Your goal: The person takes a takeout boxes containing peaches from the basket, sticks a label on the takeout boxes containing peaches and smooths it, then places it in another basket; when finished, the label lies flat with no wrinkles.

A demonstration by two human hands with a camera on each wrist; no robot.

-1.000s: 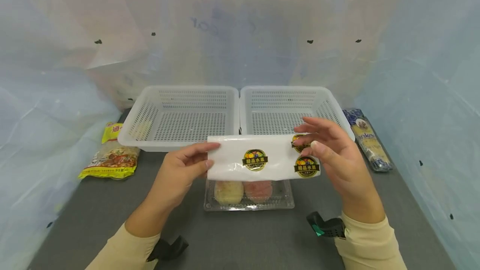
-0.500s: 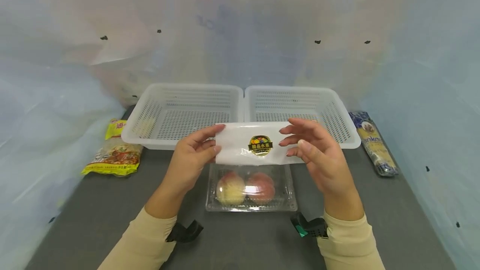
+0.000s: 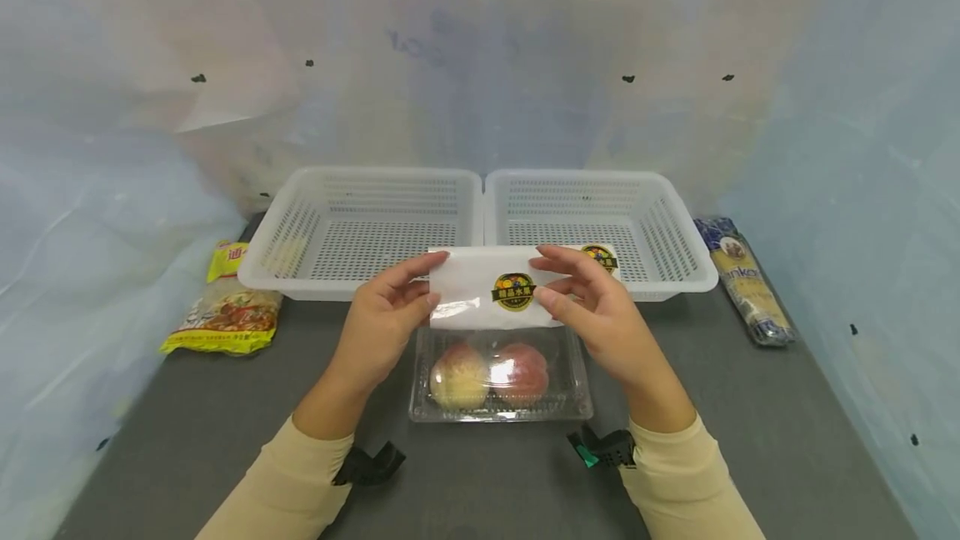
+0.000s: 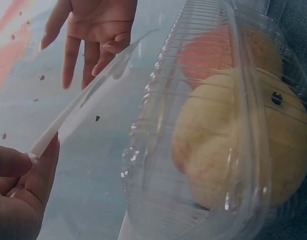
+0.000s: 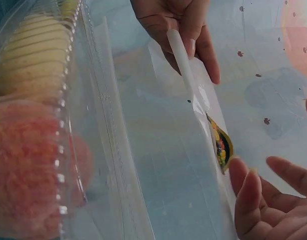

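A white sticker sheet [image 3: 472, 286] with round black fruit labels is held up above a clear plastic clamshell box [image 3: 498, 415]. My left hand [image 3: 382, 307] pinches the sheet's left end between thumb and fingers. In front of the sheet, my right hand [image 3: 592, 307] has its fingers loosely bent, with fingertips at the right edge of the middle label [image 3: 513, 292]. The right wrist view shows the right fingertips right beside that label [image 5: 222, 145]. Inside the box lie a yellowish peach [image 4: 208, 135] and a redder peach [image 5: 26, 165].
Two white plastic baskets [image 3: 360, 287] [image 3: 671, 286] stand side by side behind the sheet. A yellow food packet [image 3: 232, 323] lies at the left, a blue-and-tan packet [image 3: 742, 282] at the right. The table [image 3: 480, 482] is dark grey, with plastic sheeting around it.
The sheet rose and uncovered more of the box, then stayed at about the same height. My right hand moved left along the sheet, from its right-end labels to the middle label.
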